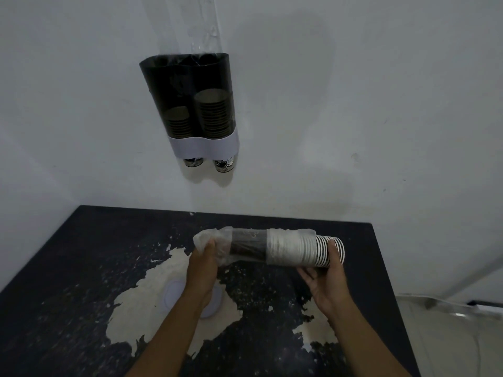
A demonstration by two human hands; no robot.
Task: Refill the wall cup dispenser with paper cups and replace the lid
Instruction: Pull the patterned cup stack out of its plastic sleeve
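A dark two-tube cup dispenser (190, 104) with a white base band hangs on the wall, open at the top, each tube partly filled with cups. A stack of paper cups (294, 250) lies sideways above the table, half inside a clear plastic sleeve (217, 240). My left hand (202, 263) grips the bunched closed end of the sleeve. My right hand (330, 276) holds the exposed striped rims at the stack's open end. A white round lid (174, 295) lies flat on the table, partly under my left forearm.
The dark table (81, 268) has large patches of peeled, pale surface. It stands against a white wall. A clear strip (201, 25) runs up the wall above the dispenser. A pale translucent object (449, 336) sits beyond the table's right edge.
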